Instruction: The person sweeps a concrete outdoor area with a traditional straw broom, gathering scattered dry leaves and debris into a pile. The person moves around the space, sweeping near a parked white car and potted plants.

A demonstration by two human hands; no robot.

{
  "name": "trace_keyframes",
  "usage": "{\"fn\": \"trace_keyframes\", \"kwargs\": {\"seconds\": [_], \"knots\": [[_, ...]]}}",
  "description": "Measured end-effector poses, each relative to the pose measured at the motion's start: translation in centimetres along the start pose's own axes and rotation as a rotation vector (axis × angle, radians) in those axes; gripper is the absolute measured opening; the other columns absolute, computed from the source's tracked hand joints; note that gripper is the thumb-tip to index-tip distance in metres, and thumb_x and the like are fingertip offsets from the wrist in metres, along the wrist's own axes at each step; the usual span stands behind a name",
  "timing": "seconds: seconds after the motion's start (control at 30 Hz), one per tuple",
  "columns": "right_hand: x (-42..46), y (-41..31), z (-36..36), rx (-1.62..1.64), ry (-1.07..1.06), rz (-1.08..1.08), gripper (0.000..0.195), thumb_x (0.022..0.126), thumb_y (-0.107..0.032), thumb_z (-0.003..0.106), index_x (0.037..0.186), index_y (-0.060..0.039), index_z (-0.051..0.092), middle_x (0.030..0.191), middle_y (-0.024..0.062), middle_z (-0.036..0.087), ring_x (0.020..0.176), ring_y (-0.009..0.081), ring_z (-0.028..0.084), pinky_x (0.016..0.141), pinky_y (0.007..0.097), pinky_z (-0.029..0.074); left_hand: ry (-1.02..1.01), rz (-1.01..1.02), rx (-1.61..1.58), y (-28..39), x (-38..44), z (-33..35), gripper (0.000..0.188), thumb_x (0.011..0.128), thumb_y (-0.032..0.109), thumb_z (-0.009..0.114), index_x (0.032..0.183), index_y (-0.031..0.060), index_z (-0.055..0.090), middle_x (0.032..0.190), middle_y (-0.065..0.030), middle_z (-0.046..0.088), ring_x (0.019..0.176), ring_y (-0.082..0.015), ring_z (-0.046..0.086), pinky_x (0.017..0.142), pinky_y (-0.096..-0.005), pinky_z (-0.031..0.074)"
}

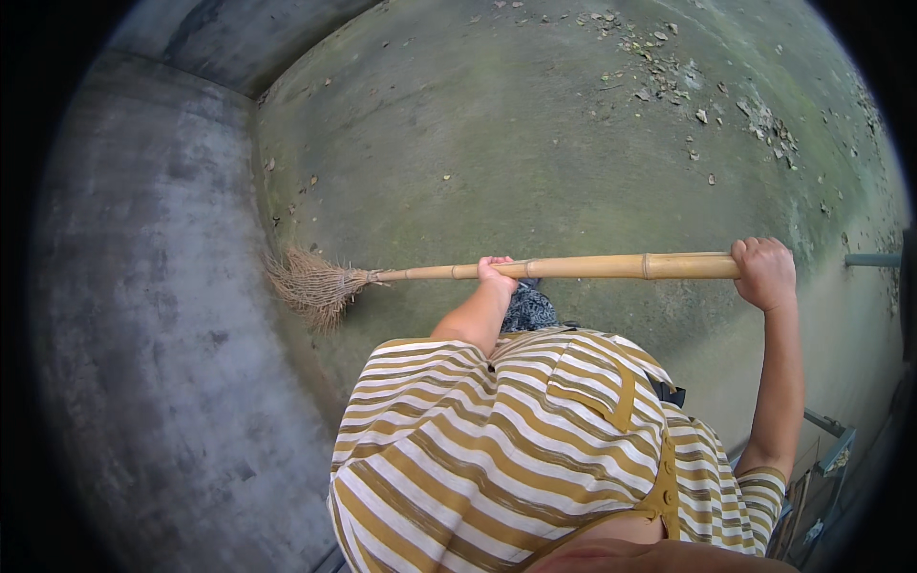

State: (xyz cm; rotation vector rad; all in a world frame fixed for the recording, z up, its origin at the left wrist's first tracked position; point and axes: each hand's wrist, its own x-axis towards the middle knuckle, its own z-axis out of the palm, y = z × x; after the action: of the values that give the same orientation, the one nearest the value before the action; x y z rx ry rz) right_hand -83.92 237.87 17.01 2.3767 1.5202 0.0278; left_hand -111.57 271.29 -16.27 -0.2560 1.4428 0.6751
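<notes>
A broom with a long bamboo handle (587, 267) lies across the view in front of my body. Its twig head (319, 286) is at the left, on the concrete floor by the foot of the wall. My left hand (497, 271) is wrapped around the thinner middle part of the handle. At the thick right end, my right hand (765, 273) is closed over the bamboo with the knuckles up. Part of a patterned trouser leg (530, 309) shows below the handle.
A grey concrete wall (165, 251) runs along the left and meets another wall (236, 36) at the upper left corner. Dry leaves (770, 129) are scattered on the greenish floor (430, 129), mostly at upper right. A metal frame (834, 451) stands at lower right, near a pipe (872, 260).
</notes>
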Motion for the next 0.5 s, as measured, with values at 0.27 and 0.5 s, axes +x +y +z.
{"fn": "trace_keyframes", "kwargs": {"seconds": [0.27, 0.5], "knots": [[1.1, -4.2, -2.8, -0.02, -0.144, 0.132, 0.012, 0.068, -0.008, 0.061, 0.073, -0.0103, 0.051, 0.068, 0.0063, 0.057, 0.066, 0.0249, 0.061, 0.062, 0.0368, 0.047, 0.074, -0.084, 0.062, 0.1, 3.1, 0.8, 0.02, 0.078, 0.018, 0.049, 0.061, 0.0138, 0.038, 0.053, -0.0009, 0.041, 0.047, -0.0155, 0.042, 0.049, -0.0291, 0.048], [-4.7, -6.2, -4.2, 0.086, -0.389, 0.42, 0.01, 0.07, -0.007, 0.061, 0.075, -0.0088, 0.053, 0.07, 0.0089, 0.059, 0.067, 0.0271, 0.062, 0.064, 0.0382, 0.049, 0.048, -0.118, 0.353, -2.2, 2.7, 6.4, 0.023, 0.082, 0.018, 0.05, 0.063, 0.015, 0.037, 0.056, 0.0, 0.04, 0.047, -0.0163, 0.039, 0.049, -0.0313, 0.043]]}}
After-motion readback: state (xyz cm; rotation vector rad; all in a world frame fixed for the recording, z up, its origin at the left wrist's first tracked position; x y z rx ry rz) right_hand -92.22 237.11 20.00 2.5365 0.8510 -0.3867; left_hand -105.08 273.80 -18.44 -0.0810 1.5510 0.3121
